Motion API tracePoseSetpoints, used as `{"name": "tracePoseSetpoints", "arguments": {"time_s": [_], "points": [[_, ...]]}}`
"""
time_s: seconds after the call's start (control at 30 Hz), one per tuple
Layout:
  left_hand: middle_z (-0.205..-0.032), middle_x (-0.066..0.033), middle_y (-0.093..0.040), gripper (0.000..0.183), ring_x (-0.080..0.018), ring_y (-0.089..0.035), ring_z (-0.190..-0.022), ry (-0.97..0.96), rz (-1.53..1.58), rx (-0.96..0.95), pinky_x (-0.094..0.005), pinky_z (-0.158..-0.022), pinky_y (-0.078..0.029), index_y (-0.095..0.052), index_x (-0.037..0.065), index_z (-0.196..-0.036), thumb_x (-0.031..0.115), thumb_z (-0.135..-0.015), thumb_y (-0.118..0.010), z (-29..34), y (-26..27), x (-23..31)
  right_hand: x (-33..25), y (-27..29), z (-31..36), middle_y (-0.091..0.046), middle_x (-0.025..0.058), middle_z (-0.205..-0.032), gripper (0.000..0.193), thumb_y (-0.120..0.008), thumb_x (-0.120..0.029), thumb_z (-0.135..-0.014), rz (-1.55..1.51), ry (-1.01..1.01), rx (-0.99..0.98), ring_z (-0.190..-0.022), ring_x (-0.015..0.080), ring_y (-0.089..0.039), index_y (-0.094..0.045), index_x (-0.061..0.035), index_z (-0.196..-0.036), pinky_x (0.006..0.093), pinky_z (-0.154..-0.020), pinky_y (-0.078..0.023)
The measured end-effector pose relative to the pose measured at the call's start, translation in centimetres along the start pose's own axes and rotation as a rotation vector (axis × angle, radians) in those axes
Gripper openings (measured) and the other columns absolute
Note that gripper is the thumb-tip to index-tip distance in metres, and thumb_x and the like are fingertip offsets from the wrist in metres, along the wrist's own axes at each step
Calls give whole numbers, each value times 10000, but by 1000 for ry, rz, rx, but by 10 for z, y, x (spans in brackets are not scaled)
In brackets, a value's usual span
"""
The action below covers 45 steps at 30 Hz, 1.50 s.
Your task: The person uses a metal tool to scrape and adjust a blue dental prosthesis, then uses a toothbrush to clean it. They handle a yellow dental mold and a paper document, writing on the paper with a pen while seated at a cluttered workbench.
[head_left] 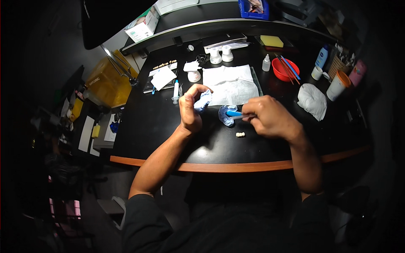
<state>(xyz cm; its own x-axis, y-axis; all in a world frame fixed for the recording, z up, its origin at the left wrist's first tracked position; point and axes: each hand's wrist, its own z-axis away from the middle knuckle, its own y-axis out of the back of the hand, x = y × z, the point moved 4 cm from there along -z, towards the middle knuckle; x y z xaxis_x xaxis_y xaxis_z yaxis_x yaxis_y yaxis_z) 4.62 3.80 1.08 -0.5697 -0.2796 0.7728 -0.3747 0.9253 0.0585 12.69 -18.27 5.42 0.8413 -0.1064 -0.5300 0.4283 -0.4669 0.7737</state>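
My left hand [190, 110] is closed round a pale blue dental cast [203, 101], held up over the black desk. In my right hand [270, 117], closed fingers grip a slim tool with a blue part [233, 113] and a greyish shaft; its exact kind is not clear. The tool's blue end is over a second blue, arch-shaped dental cast [226, 119] on the desk; whether it touches I cannot tell. Nearer to me lies a short cream-coloured row of false teeth [240, 135].
White tissue sheets [230, 86] lie behind my hands. A syringe [176, 91] and a white-capped jar [193, 75] stand left of them. To the right are a red bowl [279, 74] with sticks across it, a dropper bottle [266, 63], a full white bag [312, 101] and a tub [338, 85].
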Motion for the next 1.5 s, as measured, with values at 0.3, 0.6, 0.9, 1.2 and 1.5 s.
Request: {"name": "tracePoseSetpoints", "arguments": {"time_s": [0.3, 0.6, 0.9, 1.2, 1.5], "points": [[-682, -23, -498, 764, -120, -382, -562, 498, 659, 23, -260, -566, -322, -635, -4, -1067, 640, -1057, -224, -9, 0, -14, 17, 14, 17, -733, 190, -825, 80, -735, -57, -779, 306, -467, -333, -841, 359, -730, -758, -13, -843, 437, -772, -564], [-625, 4, -428, 723, -126, -329, -563, 776, 935, 16, -287, -588, -297, -598, 29, -1054, 678, -1049, -279, 4, -9, -7, 15, 1, 15, -711, 151, -936, 92, -795, -76, -783, 281, -255, -163, -726, 346, -697, -744, -4, -811, 427, -716, -559], [-666, -23, -513, 475, -94, -341, -492, 817, 940, -83, -219, -505, -307, -609, 14, -1137, 439, -1107, -400, 1, -21, 13, -31, -1, 3, -611, 158, -910, 723, -400, -550, -1093, -255, 243, 414, -715, 191, -582, -572, 27, -693, 323, -632, -477], [-846, -56, -591, 378, -106, -495, -696, 689, 821, -31, -245, -695, -423, -594, 40, -1235, 377, -1103, -483, 2, -19, 11, -29, -4, 8, -521, 39, -574, 1031, -56, -786, -968, -299, 206, 365, -470, 137, -538, -689, 28, -940, 249, -462, -415], [-898, -40, -643, 442, -109, -510, -749, 759, 801, 38, -276, -717, -430, -585, 90, -1257, 485, -1097, -470, 8, -27, 15, -52, -22, 2, -712, 142, -820, 685, -391, -583, -1056, -341, 369, 331, -694, 190, -707, -682, 37, -1064, 264, -557, -548]]}}
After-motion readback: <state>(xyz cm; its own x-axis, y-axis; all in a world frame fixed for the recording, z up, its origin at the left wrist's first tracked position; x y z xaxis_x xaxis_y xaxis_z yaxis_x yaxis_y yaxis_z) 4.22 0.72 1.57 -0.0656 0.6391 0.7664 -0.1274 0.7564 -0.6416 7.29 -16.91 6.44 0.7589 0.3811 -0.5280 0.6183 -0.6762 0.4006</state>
